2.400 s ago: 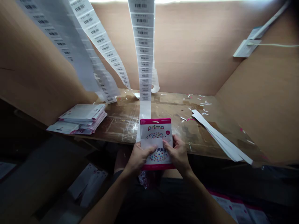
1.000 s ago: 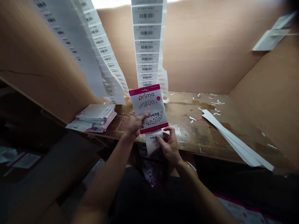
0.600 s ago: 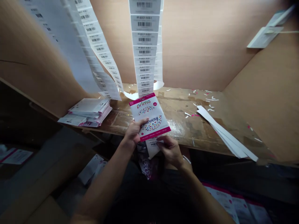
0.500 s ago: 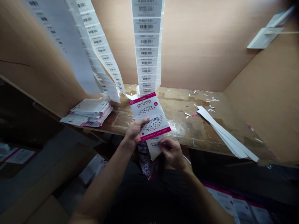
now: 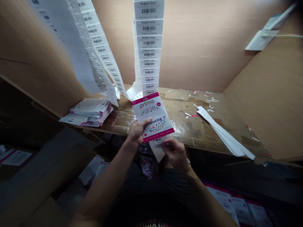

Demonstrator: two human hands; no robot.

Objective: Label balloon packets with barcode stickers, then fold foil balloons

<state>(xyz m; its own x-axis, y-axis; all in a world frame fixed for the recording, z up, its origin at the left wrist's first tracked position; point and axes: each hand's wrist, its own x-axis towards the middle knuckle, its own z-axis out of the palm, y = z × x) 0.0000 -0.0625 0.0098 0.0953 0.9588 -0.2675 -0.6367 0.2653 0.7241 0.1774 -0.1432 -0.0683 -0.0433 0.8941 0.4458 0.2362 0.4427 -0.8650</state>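
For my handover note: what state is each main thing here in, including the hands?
Package: tilted, front showing.
Central label strip: hanging, partly hidden behind the package.
Left hand: closed on the package.
Right hand: at the central label strip's edge, grip unclear.
Other label strips: hanging.
Stacked packages: flat, edges uneven.
Paper strips: loose, overlapping.
Scraps: scattered.

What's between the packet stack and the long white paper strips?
Head view: the prima balloon packet, gripped by the left hand, with the barcode label strip running behind it; then small paper scraps.
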